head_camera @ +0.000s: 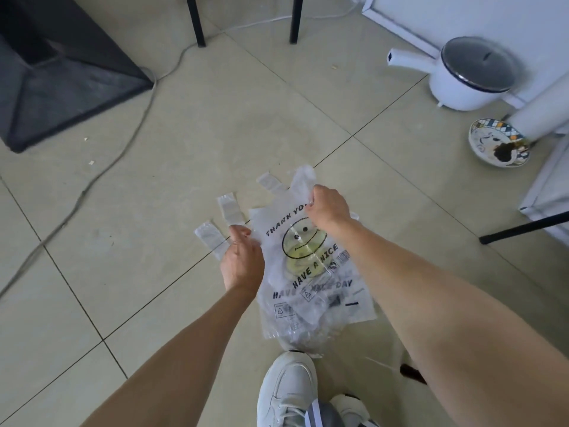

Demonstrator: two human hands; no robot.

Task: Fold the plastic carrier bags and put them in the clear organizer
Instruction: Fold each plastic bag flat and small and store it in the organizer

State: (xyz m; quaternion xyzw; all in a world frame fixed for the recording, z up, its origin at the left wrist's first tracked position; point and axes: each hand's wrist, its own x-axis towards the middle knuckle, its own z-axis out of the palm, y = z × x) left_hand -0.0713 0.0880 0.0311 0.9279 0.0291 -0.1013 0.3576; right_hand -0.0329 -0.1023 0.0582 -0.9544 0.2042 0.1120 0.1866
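Over the pale tiled floor [184, 124], just ahead of my white shoe [286, 392], I hold up a clear plastic carrier bag [308, 272] printed with a yellow smiley face and the words "THANK YOU" and "HAVE A NICE DAY". My left hand [243, 260] pinches the bag's upper left edge, thumb and fingers curled onto the film. My right hand [329, 208] grips the bunched top of the bag near its right handle, fingers closed round the plastic. The bag hangs between both hands, and more printed clear bags lie under and behind it, their lower edges crumpled down by my shoe. Several clear handle strips [228, 208] fan out flat on the tiles to the left of my left hand. I cannot see the clear organizer. Farther off, to the right, a white pot [462, 81] with a long handle and a glass lid stands near the wall, and a patterned bowl [495, 143] with dark residue sits on the floor close to it. A grey cable [129, 140] trails across the tiles on the left, passing a dark angular stand [61, 78] in the far left corner. Two black furniture legs [197, 23] rise at the top.
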